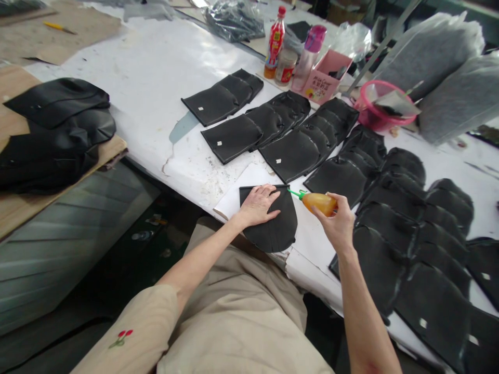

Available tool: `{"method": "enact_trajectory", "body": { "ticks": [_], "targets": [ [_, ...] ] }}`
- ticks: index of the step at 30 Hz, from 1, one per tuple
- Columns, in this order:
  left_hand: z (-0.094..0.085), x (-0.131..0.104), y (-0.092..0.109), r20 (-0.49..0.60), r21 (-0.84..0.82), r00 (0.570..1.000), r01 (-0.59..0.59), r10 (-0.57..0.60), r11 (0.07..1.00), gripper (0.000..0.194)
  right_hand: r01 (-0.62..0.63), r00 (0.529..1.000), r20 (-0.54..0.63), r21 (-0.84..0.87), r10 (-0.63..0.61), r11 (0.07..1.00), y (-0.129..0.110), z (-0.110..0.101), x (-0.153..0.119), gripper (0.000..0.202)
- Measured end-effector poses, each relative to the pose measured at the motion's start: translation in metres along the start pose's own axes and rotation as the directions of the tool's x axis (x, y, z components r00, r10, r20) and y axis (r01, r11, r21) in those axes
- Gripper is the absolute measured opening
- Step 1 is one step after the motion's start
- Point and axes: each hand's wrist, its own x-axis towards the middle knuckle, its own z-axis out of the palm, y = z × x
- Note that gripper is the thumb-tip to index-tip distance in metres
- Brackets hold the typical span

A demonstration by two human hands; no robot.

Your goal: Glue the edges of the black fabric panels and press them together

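A black leather-like piece (275, 228), straight along its far edge and rounded toward me, lies at the table's front edge. My left hand (260, 205) rests on it with fingers spread, palm down. In my right hand (338, 221) is a squeeze bottle of amber glue-like liquid (319, 203), held tilted with my fingers wrapped round its base. Its thin green nozzle points left, and the tip is at the far right corner of the black piece. Whether any liquid is coming out is too small to tell.
Overlapping rows of black pieces (296, 148) spread behind and to the right. Further back stand a drink bottle (275, 44), a glass jar (286, 67), a pink box (325, 78) and a pink basket (384, 111). More black pieces (58, 130) lie on a wooden board at left.
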Motion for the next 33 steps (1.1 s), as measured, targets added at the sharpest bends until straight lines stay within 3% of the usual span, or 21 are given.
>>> {"method": "enact_trajectory", "body": {
  "ticks": [22, 33],
  "targets": [
    [0.0, -0.001, 0.0, -0.002, 0.018, 1.0, -0.008, 0.008, 1.0, 0.056, -0.076, 0.997, 0.01, -0.035, 0.076, 0.996, -0.001, -0.021, -0.027, 0.056],
    [-0.002, 0.0, 0.0, 0.005, 0.015, 1.0, -0.009, 0.009, 1.0, 0.055, -0.088, 0.996, -0.03, -0.017, 0.088, 0.996, 0.0, -0.004, -0.008, 0.056]
  ]
}}
